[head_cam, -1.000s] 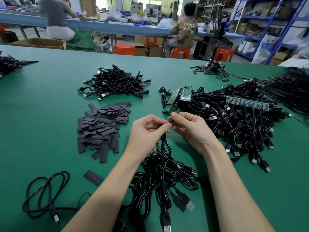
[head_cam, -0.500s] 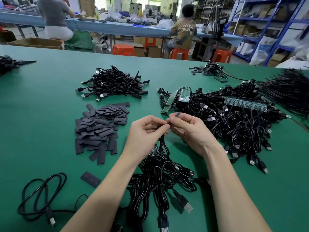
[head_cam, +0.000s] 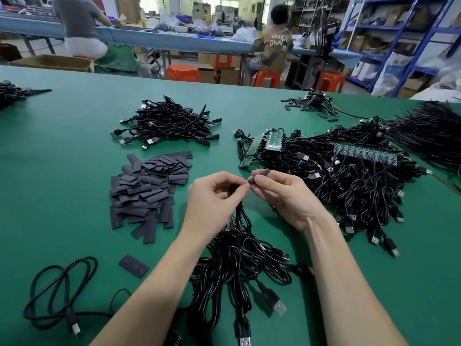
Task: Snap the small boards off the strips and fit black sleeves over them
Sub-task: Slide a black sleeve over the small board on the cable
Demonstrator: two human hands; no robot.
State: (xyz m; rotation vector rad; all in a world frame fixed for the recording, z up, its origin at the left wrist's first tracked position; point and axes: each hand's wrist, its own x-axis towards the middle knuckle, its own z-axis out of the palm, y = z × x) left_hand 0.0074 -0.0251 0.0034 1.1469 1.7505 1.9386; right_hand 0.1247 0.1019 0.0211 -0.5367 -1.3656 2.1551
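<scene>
While left hand (head_cam: 214, 196) pinches the cable (head_cam: 240, 216) end, right hand (head_cam: 282, 193) fingers pinch the sleeve (head_cam: 259, 174) above table (head_cam: 62, 171) centre, w/ board hidden inside, I think; keep sleeve in line w/ cable, push evenly, don't kink it

Two hands were seen above the tabletop (head_cam: 62, 171): a left hand (head_cam: 212, 203) and a right hand (head_cam: 287, 196). One black sleeve (head_cam: 259, 175) was held between them. One pile of loose sleeves (head_cam: 147, 191), too many to be counted, was seen left of the hands, and a single flat sleeve (head_cam: 133, 265) lay apart nearer the front edge. Two green board strips (head_cam: 264, 146) (head_cam: 365, 153) were counted among the cables toward the right edge. One loose coiled cable (head_cam: 59, 290) lay at the front left corner. Three orange stools (head_cam: 183, 73) (head_cam: 267, 78) (head_cam: 330, 81) and two seated persons (head_cam: 79, 26) (head_cam: 274, 43) were counted beyond the far edge.
</scene>
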